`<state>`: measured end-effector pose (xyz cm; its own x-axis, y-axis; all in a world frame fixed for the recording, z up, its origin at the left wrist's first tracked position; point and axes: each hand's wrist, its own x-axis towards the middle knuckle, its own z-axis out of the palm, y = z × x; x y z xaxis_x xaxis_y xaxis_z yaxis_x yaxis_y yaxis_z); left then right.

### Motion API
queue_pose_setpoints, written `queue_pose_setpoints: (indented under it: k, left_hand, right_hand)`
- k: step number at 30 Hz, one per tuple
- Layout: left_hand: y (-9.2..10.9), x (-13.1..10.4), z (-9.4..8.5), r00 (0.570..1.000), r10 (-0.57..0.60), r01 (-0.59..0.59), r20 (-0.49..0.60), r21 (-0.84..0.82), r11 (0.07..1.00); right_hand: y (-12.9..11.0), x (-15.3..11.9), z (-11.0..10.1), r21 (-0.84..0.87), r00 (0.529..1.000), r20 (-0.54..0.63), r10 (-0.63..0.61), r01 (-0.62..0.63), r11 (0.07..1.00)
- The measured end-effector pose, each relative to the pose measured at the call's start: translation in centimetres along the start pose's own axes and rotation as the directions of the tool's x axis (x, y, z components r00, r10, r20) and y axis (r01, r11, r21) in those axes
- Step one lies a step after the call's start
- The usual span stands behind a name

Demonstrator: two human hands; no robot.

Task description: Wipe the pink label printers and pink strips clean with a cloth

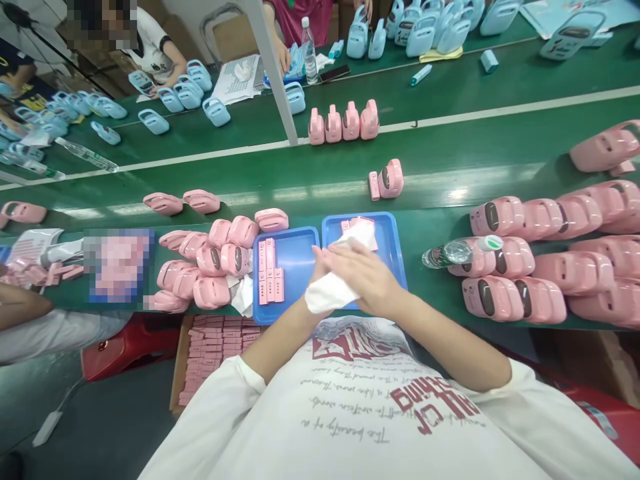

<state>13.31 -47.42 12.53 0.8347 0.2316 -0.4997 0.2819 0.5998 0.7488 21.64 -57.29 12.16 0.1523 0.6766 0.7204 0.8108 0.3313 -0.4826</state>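
Your right hand [370, 275] lies over your left hand [319, 267] with a white cloth [327, 293] caught between them, just above the near edges of two blue trays. Your right fingers stretch across the cloth; your left ones are mostly hidden, and whether either set grips cannot be told. The left tray [300, 257] holds small pink pieces [271, 273], and pink cases [573, 270] crowd the green counter [430, 293] to your right, beside a bottle [447, 254].
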Motion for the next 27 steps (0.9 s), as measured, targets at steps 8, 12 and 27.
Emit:
queue_pose_setpoints:
  k: [8,12,27]
  left_hand:
    - [0.4,-0.3,-0.4,0.988,-0.045,0.087,0.145,-0.293,0.952]
    - [1.2,-0.2,-0.3,0.995,-0.042,0.067,0.090,-0.300,0.952]
    - [1.2,-1.0,-0.5,0.953,-0.034,0.088,0.300,-0.170,0.982]
  right_hand:
    - [1.7,0.7,-1.5,-0.086,0.997,-0.082,-0.012,0.005,0.996]
    - [0.1,0.3,-0.6,0.161,0.997,-0.050,0.053,-0.045,0.986]
    - [1.1,2.5,-3.5,0.778,0.472,-0.253,0.845,-0.420,0.468]
